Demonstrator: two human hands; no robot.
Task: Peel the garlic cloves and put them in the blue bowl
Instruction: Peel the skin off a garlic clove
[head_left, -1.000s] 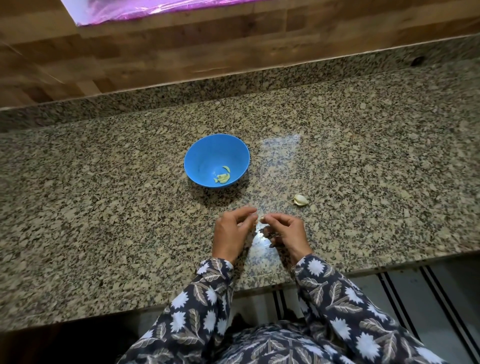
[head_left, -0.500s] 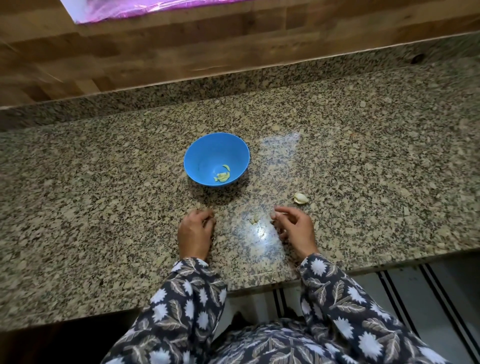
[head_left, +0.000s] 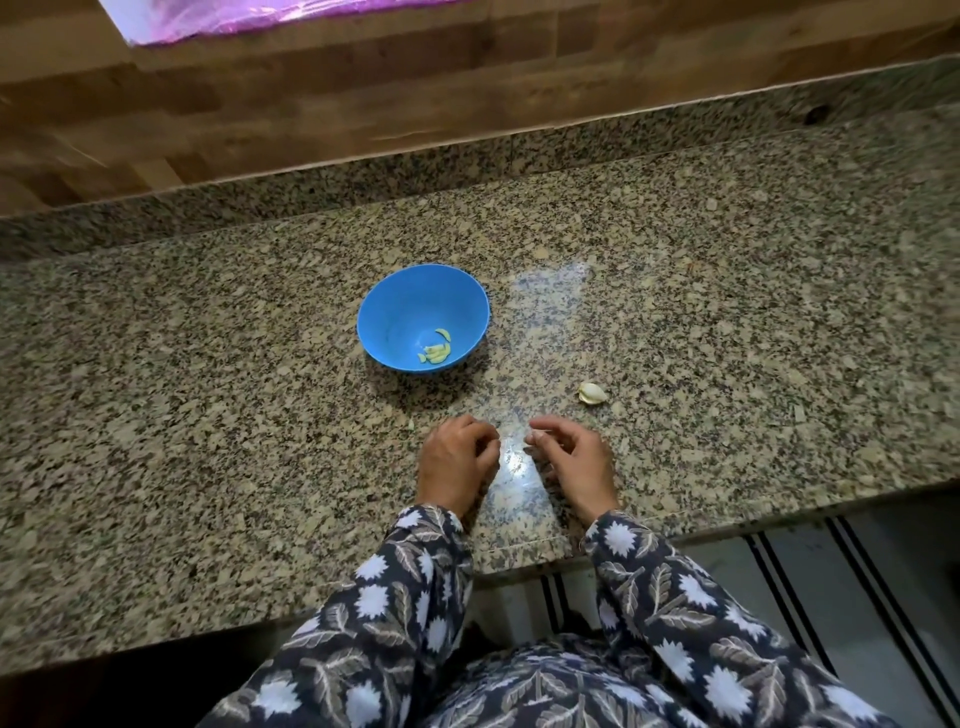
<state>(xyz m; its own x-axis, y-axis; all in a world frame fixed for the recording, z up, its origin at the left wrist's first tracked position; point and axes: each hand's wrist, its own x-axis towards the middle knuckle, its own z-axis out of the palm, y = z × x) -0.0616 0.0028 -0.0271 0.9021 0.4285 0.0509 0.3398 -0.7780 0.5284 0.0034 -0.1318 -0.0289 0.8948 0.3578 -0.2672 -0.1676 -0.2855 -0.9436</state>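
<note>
Resting on the counter (head_left: 208, 415) near its front edge, the L hand (head_left: 457, 467) and R hand (head_left: 571, 462) are seen side by side w/ a narrow gap between them. R thumb and index tip are closed on a small pale piece (head_left: 535, 435); whether it is clove or skin cannot be told. L fingers are curled under, and what they hold, if anything, cannot be told. An unpeeled garlic clove (head_left: 592, 393) is found on the counter just beyond and to the right of the R hand, not touched. The blue bowl (head_left: 395, 312) is set farther back, beyond the L hand, w/ peeled cloves (head_left: 435, 352) inside. Vs 0.5 s ago, the L hand is brought back in beside the R; bowl and loose clove are unmoved.
</note>
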